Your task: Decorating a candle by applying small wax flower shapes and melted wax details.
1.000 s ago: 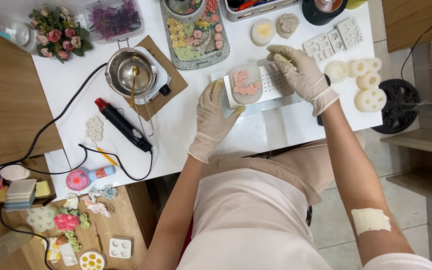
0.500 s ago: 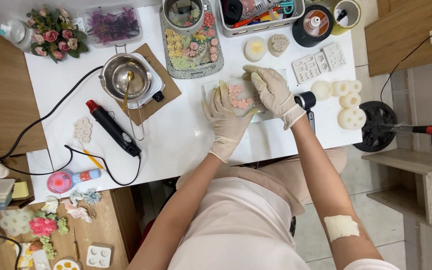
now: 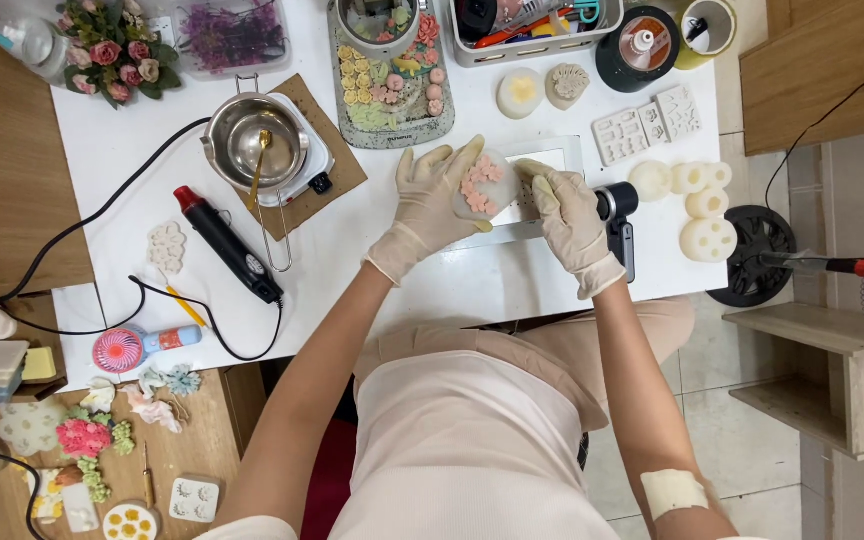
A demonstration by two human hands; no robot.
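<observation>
The left hand (image 3: 430, 203), in a pale latex glove, cupped a small white oval slab studded with pink flower shapes (image 3: 483, 184), its fingers curled around the slab's left edge and underside. The right hand (image 3: 569, 215), gloved alike, pressed fingertips against the slab's right edge; how firmly it gripped could not be told, since the thumb was hidden behind the slab. The slab hovered over a white rectangular tray (image 3: 542, 160), whose middle lay covered by both hands. Just right of the tray, a black handheld tool (image 3: 620, 222) was half concealed by the right wrist.

Half a second before, the slab had been held at much the same spot above the tray, but the hands overlapped it more and less of its pink decoration showed.

Left of the tray sat a steel melting pot with a gold spoon (image 3: 257, 145) on a brown mat, and beyond it a black and red heat gun (image 3: 224, 243). Right of the tray lay round white silicone moulds (image 3: 697, 205). Above the tray, a grey speckled board carrying small coloured flowers (image 3: 392, 90) was partly cut off by the frame's top edge.
</observation>
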